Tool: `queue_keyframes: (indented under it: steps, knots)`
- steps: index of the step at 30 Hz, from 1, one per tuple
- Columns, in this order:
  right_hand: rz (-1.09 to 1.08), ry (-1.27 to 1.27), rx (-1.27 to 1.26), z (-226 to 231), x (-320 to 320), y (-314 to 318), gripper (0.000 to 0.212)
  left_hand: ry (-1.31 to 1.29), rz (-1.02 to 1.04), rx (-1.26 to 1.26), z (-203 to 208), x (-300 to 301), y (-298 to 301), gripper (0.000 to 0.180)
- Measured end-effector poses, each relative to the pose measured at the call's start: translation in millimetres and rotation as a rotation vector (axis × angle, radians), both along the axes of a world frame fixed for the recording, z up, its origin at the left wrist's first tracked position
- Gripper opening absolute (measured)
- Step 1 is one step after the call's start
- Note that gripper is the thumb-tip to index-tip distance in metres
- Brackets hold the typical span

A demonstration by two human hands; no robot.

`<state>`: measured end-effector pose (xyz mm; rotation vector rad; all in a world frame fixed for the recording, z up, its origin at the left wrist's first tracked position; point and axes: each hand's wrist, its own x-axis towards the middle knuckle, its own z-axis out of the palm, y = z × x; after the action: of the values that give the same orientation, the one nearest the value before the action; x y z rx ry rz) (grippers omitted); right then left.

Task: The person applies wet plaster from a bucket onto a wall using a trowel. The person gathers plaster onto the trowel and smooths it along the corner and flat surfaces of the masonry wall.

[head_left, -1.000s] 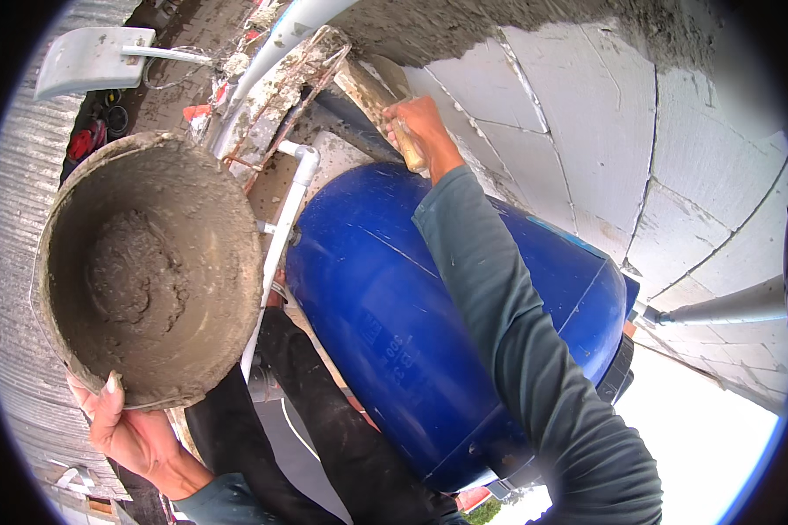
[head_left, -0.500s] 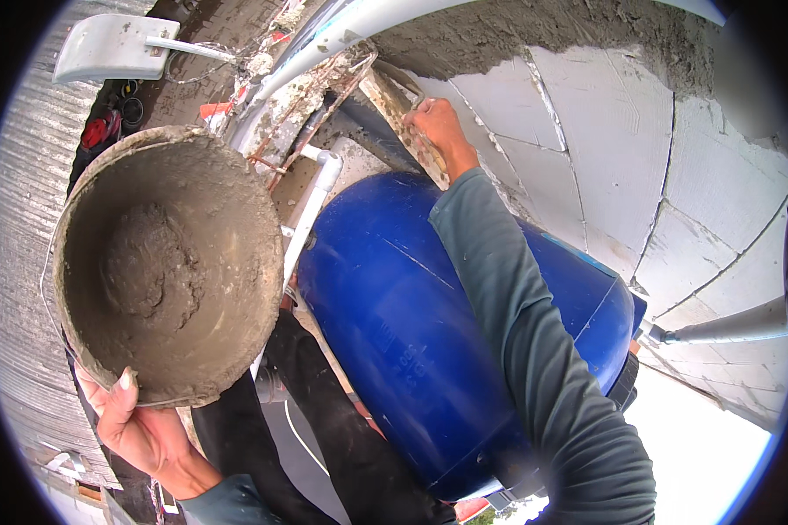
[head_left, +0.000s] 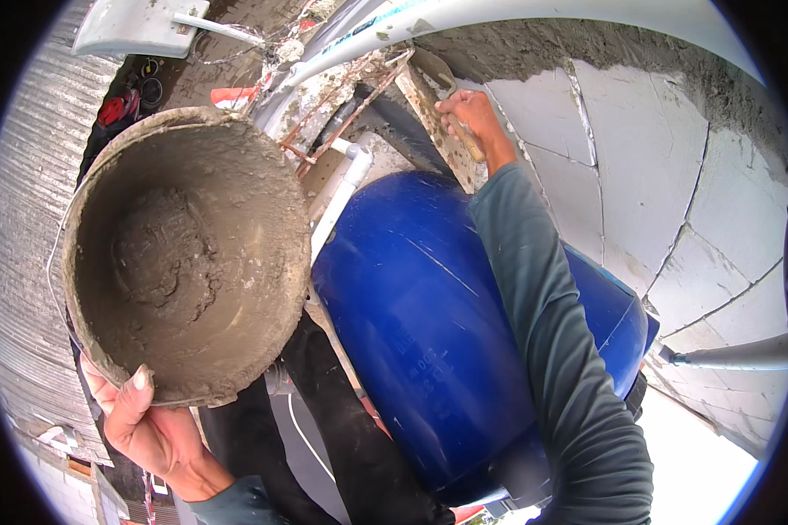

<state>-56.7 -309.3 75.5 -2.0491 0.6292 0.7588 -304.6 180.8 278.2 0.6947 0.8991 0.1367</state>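
My left hand [head_left: 153,433] grips the near rim of a mortar-caked bucket [head_left: 267,324], thumb over the edge. The bucket is tipped so its mouth faces me, and a lump of wet grey mortar [head_left: 162,249] sits at its bottom. At the far right, my right hand [head_left: 474,121] is closed round the wooden handle of a trowel [head_left: 434,66]. Its blade lies against the wall's edge, at the top of a mortar-spotted board [head_left: 433,118]. Wet mortar [head_left: 534,44] covers the upper band of the white block wall [head_left: 630,131].
Under my right arm lies a big blue plastic tank [head_left: 411,306]. A white pipe [head_left: 346,188] stands between it and the bucket. Bare rusty rods [head_left: 355,109] stick out beyond. A thick pale pipe [head_left: 517,19] arches across the top, and corrugated roofing [head_left: 31,262] runs down the left.
The view has shifted slightly, so most things sit a little further right. My right hand has turned, showing the trowel's handle and blade more plainly. The left hand's hold is the same.
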Motion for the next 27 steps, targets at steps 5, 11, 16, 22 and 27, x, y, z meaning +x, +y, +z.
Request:
queue_keyframes:
  steps: [5, 11, 16, 22, 27]
  knots:
    - [0.047, -0.112, -0.104, -32, 14, 24, 0.019, 0.028, -0.013, 0.012, 1, 5, -3, 0.074]
    - [-0.167, -0.101, -0.066, -19, -2, 33, 0.020, 0.019, 0.003, 0.031, 1, 10, -7, 0.072]
    - [-0.140, -0.055, -0.056, 23, -5, 21, 0.024, -0.027, 0.000, -0.009, 0, 8, -5, 0.068]
    - [-0.035, 0.020, -0.053, 51, -6, -8, 0.022, -0.024, -0.011, -0.006, -3, 12, -10, 0.068]
    - [0.009, 0.084, 0.023, 34, 8, -2, 0.023, -0.026, -0.045, 0.018, -3, 16, -12, 0.068]
